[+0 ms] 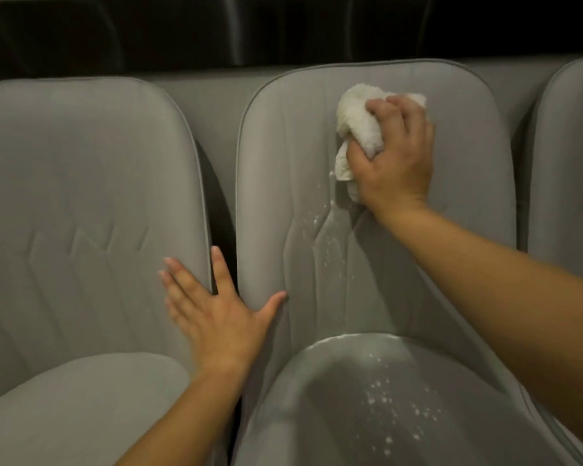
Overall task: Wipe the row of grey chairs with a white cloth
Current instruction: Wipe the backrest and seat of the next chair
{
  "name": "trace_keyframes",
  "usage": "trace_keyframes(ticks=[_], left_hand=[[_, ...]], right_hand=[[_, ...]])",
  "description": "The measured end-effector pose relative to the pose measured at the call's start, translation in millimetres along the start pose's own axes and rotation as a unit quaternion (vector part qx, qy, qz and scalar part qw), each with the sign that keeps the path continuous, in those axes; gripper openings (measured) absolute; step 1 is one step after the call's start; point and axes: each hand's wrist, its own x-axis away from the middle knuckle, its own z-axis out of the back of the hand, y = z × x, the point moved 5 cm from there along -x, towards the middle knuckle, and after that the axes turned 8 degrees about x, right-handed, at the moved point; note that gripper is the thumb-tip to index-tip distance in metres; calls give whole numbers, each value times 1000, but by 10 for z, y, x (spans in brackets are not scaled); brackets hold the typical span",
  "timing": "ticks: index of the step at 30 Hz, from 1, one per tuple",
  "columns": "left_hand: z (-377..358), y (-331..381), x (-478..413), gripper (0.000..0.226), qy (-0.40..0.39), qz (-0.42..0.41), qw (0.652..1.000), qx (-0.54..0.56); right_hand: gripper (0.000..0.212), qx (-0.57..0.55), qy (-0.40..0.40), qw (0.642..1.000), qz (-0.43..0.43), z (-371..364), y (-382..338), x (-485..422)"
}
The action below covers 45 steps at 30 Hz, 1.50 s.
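A row of grey padded chairs fills the view. On the upper backrest of the middle chair (pixel 283 156), my right hand (pixel 396 159) grips a bunched white cloth (pixel 357 116) and presses it against the padding. White wet specks run down the backrest below the cloth and dot the seat (pixel 401 408). My left hand (pixel 216 314) lies flat with fingers spread across the gap between the left chair (pixel 81 196) and the middle chair, thumb on the middle chair's edge.
A third grey chair (pixel 569 156) shows at the right edge. A dark gap (pixel 221 210) separates the left and middle backrests. Behind the chairs runs a grey ledge, then a dark area at the top of the view.
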Motion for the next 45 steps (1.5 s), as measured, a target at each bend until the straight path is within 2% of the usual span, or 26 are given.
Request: trace_keyframes(ticks=[3,7,11,13,15,17,20,24,29,32,36,39,42,45], left_hand=[[38,84,-86,115,13,4,1000,-5],[45,88,-98,94,32,-13,999,-9],[47,42,-101,84,47,-34,998,-16],[38,41,-102,77,71,-54,996,-13],[17,56,-89,70,89,-57,994,-7],[-1,69,-80,67,104,-59,993,0],[-22,63,-61,67,111,-68,991,-2],[-33,35,-57,68,118,-73,990,2],[-41,30,-79,69,119,-68,991,10],[-53,30,-78,76,110,-68,992,13],[-64,43,-47,106,112,-91,989,-5],[-48,47,-45,106,124,-116,985,-17],[-43,34,-39,104,134,-123,983,-11],[-65,36,-30,98,144,-148,978,-17]], right_hand=[[54,16,-29,999,1,-187,1,155],[59,35,-82,991,99,-343,-156,914],[59,21,-172,964,201,-313,-161,1764],[51,22,-170,948,269,-225,-100,1828],[44,26,-118,938,324,-109,-53,1627],[43,15,-41,950,311,6,-43,1217],[51,15,31,974,222,116,-137,446],[59,51,18,992,115,-14,-217,-269],[70,100,-58,990,80,-399,-299,168],[68,82,-75,986,128,-439,-393,817],[57,74,-94,966,228,-383,-195,1425],[57,71,-111,954,269,-301,-43,1445],[52,55,-60,954,288,-160,26,1214],[49,41,26,969,244,6,3,742]])
